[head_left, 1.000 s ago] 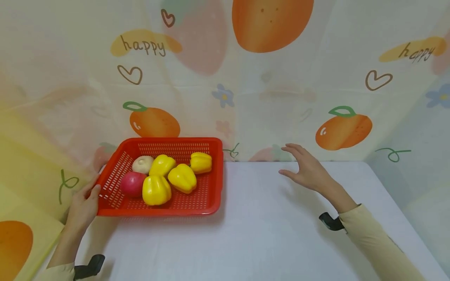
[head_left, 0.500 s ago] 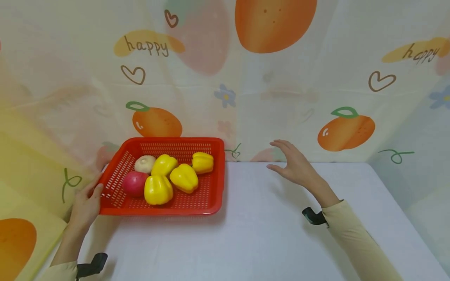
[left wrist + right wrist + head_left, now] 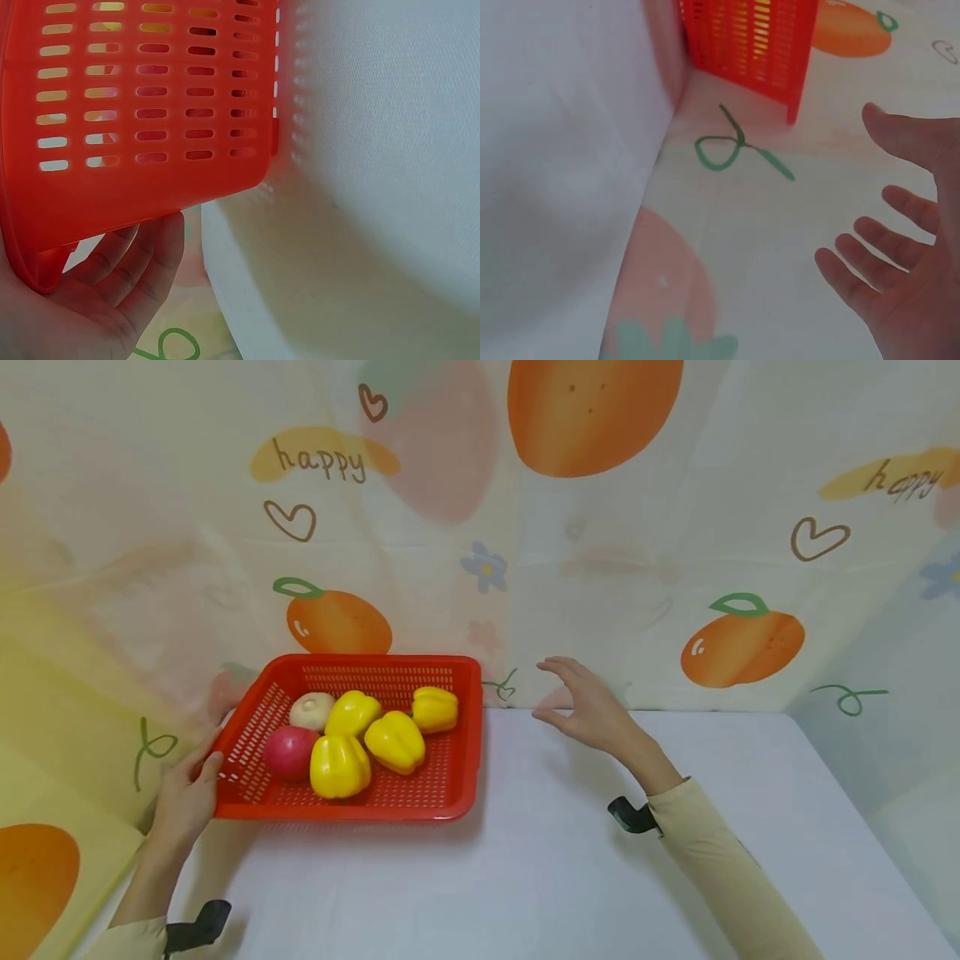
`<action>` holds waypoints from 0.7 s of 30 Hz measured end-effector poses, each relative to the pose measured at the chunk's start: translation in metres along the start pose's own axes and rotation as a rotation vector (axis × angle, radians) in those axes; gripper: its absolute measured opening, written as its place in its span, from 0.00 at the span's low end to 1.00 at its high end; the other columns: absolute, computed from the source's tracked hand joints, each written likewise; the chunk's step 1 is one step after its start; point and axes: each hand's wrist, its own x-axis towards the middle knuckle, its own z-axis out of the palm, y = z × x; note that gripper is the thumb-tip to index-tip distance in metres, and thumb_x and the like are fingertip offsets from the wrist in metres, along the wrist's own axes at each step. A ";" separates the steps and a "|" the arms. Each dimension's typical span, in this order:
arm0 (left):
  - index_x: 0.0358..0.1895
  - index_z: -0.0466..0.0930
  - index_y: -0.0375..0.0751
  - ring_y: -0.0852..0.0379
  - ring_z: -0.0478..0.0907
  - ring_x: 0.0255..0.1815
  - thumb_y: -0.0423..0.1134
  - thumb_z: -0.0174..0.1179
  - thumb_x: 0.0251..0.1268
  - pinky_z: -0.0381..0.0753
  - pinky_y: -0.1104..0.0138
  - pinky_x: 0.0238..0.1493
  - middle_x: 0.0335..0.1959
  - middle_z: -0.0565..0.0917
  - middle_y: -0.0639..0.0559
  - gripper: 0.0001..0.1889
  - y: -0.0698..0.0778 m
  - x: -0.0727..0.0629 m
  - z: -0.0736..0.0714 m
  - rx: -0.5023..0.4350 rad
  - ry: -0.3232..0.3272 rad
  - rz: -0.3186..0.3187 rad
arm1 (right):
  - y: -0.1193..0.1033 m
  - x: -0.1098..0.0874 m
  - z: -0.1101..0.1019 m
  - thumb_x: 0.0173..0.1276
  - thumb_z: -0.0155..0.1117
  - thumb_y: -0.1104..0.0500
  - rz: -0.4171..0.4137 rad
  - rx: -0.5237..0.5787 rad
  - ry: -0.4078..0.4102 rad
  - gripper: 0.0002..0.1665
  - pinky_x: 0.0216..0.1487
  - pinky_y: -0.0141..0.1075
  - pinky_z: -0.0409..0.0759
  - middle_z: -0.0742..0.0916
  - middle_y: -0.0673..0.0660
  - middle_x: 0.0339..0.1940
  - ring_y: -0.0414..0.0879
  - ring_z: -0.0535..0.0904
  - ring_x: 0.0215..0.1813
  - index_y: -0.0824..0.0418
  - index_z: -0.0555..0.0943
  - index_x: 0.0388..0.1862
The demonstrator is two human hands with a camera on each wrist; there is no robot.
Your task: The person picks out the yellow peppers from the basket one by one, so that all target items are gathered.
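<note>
Head view — red basket lies between hands — left gripping.

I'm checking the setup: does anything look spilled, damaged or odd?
Nothing stands out: the four yellow peppers, pink round item and pale round item all lie inside the red basket, and no damage shows.
</note>
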 end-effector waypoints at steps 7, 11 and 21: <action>0.77 0.51 0.49 0.32 0.53 0.71 0.45 0.37 0.80 0.56 0.48 0.69 0.73 0.57 0.30 0.26 0.001 0.000 0.002 -0.038 0.008 0.024 | -0.010 0.011 0.010 0.62 0.72 0.53 -0.037 -0.018 -0.040 0.39 0.68 0.51 0.66 0.72 0.61 0.70 0.56 0.66 0.71 0.64 0.69 0.69; 0.77 0.50 0.48 0.30 0.52 0.72 0.44 0.36 0.81 0.50 0.39 0.68 0.74 0.54 0.30 0.26 0.001 0.001 0.002 -0.044 0.004 0.031 | -0.019 0.019 0.013 0.62 0.72 0.52 -0.035 -0.022 -0.058 0.40 0.67 0.50 0.67 0.72 0.60 0.70 0.55 0.66 0.70 0.63 0.69 0.69; 0.77 0.48 0.50 0.31 0.58 0.66 0.46 0.35 0.81 0.55 0.40 0.64 0.75 0.54 0.30 0.26 0.001 0.000 0.001 -0.033 -0.022 0.013 | -0.043 0.048 0.030 0.61 0.73 0.55 -0.082 0.034 -0.087 0.39 0.66 0.47 0.69 0.74 0.61 0.68 0.55 0.69 0.68 0.65 0.70 0.68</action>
